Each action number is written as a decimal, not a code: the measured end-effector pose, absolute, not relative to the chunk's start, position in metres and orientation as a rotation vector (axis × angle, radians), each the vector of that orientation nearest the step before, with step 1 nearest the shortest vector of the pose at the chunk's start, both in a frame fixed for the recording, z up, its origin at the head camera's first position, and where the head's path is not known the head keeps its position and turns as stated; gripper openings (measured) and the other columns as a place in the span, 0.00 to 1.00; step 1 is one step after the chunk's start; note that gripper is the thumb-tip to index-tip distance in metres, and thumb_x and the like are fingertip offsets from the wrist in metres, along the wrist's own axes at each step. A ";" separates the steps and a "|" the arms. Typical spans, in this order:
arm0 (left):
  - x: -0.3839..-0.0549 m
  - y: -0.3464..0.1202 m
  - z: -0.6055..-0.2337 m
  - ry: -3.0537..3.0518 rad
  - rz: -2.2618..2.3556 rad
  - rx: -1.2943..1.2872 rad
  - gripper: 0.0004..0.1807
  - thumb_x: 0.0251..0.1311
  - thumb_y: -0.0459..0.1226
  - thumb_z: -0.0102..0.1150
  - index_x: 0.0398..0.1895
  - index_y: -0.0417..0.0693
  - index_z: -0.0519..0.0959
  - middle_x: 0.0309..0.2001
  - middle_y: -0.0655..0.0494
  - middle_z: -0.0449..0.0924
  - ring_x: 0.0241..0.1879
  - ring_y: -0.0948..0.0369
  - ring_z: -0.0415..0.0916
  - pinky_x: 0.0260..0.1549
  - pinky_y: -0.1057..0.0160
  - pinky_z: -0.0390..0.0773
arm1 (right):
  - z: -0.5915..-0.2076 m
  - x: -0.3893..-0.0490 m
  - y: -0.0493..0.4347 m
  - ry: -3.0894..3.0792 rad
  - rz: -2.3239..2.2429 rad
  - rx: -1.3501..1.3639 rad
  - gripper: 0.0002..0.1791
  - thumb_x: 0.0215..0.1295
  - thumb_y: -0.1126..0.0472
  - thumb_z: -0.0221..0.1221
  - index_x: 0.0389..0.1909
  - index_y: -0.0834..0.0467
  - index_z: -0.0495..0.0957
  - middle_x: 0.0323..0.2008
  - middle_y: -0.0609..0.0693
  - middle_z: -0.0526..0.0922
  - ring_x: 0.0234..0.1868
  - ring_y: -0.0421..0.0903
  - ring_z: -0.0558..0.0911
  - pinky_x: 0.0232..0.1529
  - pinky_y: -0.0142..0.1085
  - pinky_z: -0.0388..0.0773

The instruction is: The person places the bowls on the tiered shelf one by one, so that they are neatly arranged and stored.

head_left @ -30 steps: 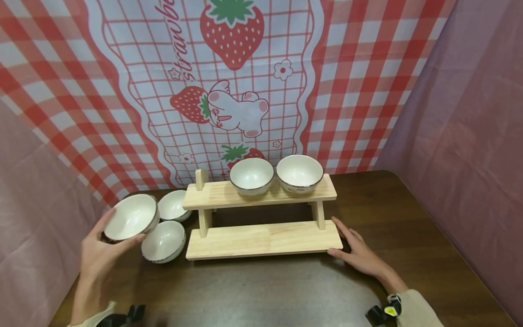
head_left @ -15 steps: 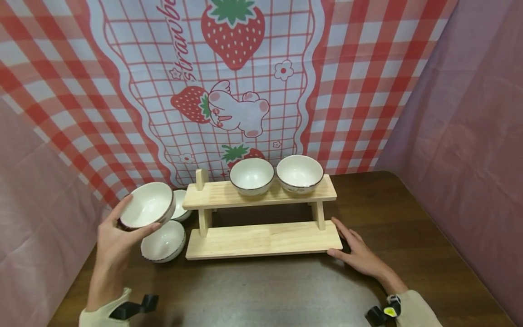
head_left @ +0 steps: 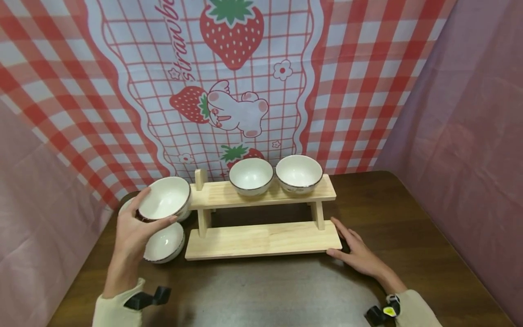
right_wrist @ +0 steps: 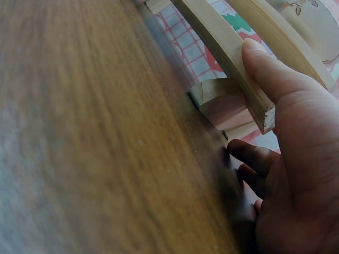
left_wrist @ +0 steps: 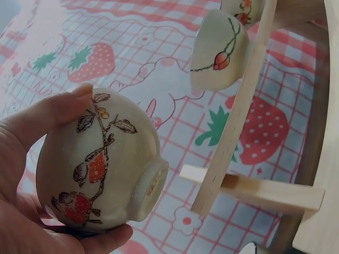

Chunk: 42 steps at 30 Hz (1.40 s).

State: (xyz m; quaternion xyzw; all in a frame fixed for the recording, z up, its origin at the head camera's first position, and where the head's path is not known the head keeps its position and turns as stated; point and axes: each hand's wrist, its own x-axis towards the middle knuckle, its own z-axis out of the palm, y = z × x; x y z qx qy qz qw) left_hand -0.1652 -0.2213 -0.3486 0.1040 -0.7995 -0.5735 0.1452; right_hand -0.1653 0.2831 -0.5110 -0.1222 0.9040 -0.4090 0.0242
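My left hand (head_left: 132, 231) grips a white bowl (head_left: 167, 200) with a dark rim, thumb and fingers spread around its sides. In the left wrist view the bowl (left_wrist: 127, 153) shows birds and a leafy branch painted on its outside. It hangs by the left end of a two-tier wooden shelf (head_left: 261, 238); whether they touch cannot be told. My right hand (head_left: 359, 254) holds the right end of the lower board, thumb against the board's edge (right_wrist: 233, 58) and fingers curled below. Two bowls, one left (head_left: 251, 176) and one right (head_left: 299, 174), sit on the upper tier.
Another bowl (head_left: 165, 245) stands on the brown table (head_left: 261, 295) below the held one. Part of a white rim (head_left: 126, 206) shows behind my left hand. A small wooden upright (head_left: 200, 179) rises at the upper tier's left end. A strawberry-print cloth (head_left: 237, 104) hangs behind.
My left hand has carried the bowl rightward and up to the shelf's left end, now covering the bowl behind it. My right hand and the shelf have stayed put.
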 end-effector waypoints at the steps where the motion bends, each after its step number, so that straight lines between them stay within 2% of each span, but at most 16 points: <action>1: -0.166 -0.219 -0.348 -2.317 -1.658 0.291 0.56 0.41 0.25 0.78 0.77 0.50 0.60 0.74 0.44 0.61 0.54 0.67 0.66 0.42 0.84 0.69 | -0.511 -0.165 0.283 2.796 -1.268 -0.378 0.50 0.63 0.48 0.66 0.80 0.51 0.49 0.75 0.67 0.60 0.74 0.75 0.52 0.66 0.72 0.50; 7: -0.173 -0.208 -0.349 -2.341 -1.731 0.257 0.57 0.45 0.27 0.77 0.79 0.50 0.56 0.75 0.40 0.58 0.62 0.56 0.64 0.40 0.84 0.71 | -0.512 -0.164 0.284 2.792 -1.275 -0.372 0.50 0.63 0.48 0.66 0.80 0.51 0.49 0.76 0.67 0.59 0.74 0.75 0.52 0.66 0.71 0.49; 13: -0.180 -0.196 -0.351 -2.338 -1.755 0.239 0.56 0.44 0.28 0.78 0.78 0.48 0.57 0.74 0.39 0.60 0.65 0.51 0.64 0.39 0.85 0.71 | -0.513 -0.165 0.284 2.800 -1.268 -0.384 0.50 0.63 0.48 0.66 0.80 0.52 0.49 0.75 0.67 0.60 0.74 0.74 0.53 0.66 0.71 0.50; 29: -0.198 -0.171 -0.358 -2.297 -1.822 0.202 0.55 0.43 0.28 0.77 0.77 0.43 0.58 0.75 0.39 0.59 0.67 0.50 0.65 0.43 0.83 0.71 | -0.513 -0.165 0.285 2.806 -1.265 -0.376 0.50 0.63 0.49 0.66 0.80 0.51 0.49 0.74 0.68 0.62 0.72 0.76 0.53 0.63 0.74 0.51; 39: -0.206 -0.162 -0.362 -2.286 -1.771 0.193 0.55 0.40 0.27 0.78 0.75 0.41 0.61 0.73 0.38 0.64 0.65 0.50 0.68 0.52 0.73 0.70 | -0.512 -0.165 0.285 2.807 -1.252 -0.365 0.50 0.63 0.48 0.66 0.80 0.51 0.49 0.74 0.68 0.61 0.73 0.76 0.52 0.63 0.75 0.51; 42: -0.208 -0.161 -0.363 -2.275 -1.783 0.182 0.55 0.40 0.27 0.78 0.76 0.41 0.61 0.72 0.38 0.65 0.65 0.50 0.68 0.57 0.67 0.72 | -0.512 -0.166 0.284 2.805 -1.249 -0.368 0.50 0.63 0.47 0.66 0.80 0.51 0.48 0.75 0.68 0.61 0.73 0.76 0.52 0.63 0.75 0.51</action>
